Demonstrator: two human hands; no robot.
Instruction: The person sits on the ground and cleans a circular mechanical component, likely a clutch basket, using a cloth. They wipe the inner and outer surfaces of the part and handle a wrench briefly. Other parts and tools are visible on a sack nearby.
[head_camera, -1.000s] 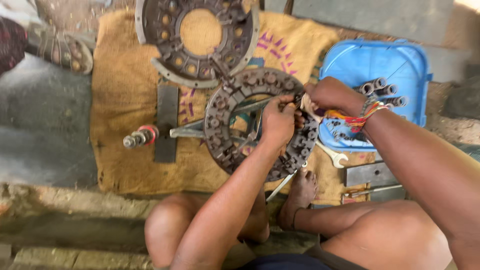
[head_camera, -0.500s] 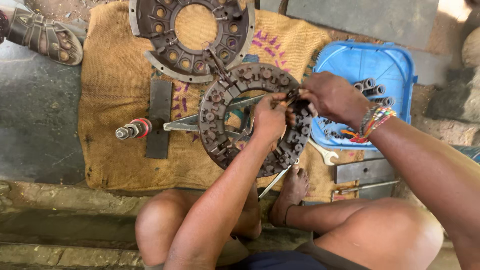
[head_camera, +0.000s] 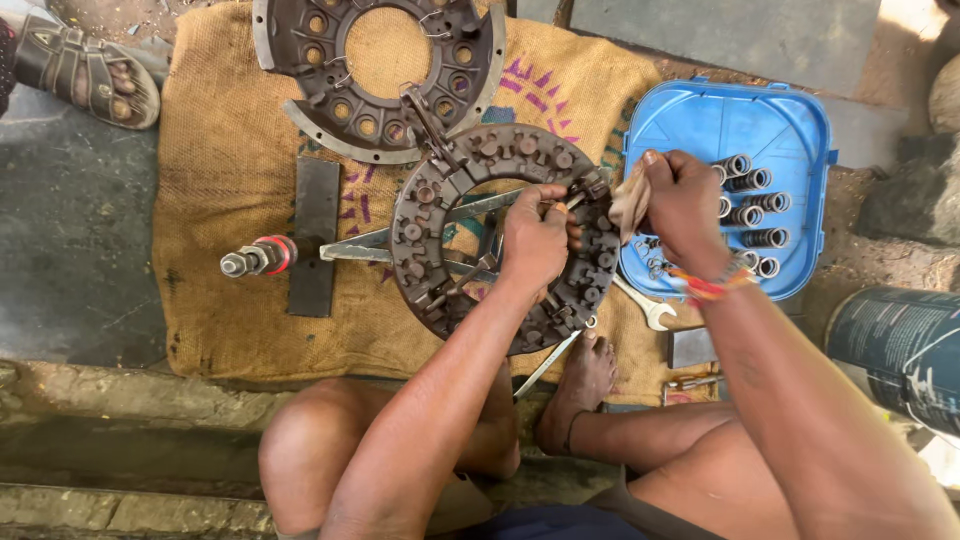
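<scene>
A dark round metal ring plate (head_camera: 430, 230) studded with bolts lies on a burlap sack (head_camera: 220, 180). My left hand (head_camera: 535, 240) grips the ring's inner edge on its right side, fingers curled over a small part there. Just off the ring's right rim, my right hand (head_camera: 690, 205) pinches a brownish rag (head_camera: 630, 200). Under the ring lies a long metal tool with a red collar (head_camera: 258, 257).
A larger grey clutch cover (head_camera: 310, 60) rests above the ring. A blue tray (head_camera: 700, 110) with several short metal cylinders sits right. A flat bar (head_camera: 312, 235), a spanner (head_camera: 645, 310), my foot (head_camera: 585, 385), another person's sandalled foot (head_camera: 85, 70) and a dark drum (head_camera: 890, 350) surround them.
My right hand has drawn back from the ring's upper right edge and now holds the rag beside the rim. My left hand stays on the ring. The view has shifted slightly.
</scene>
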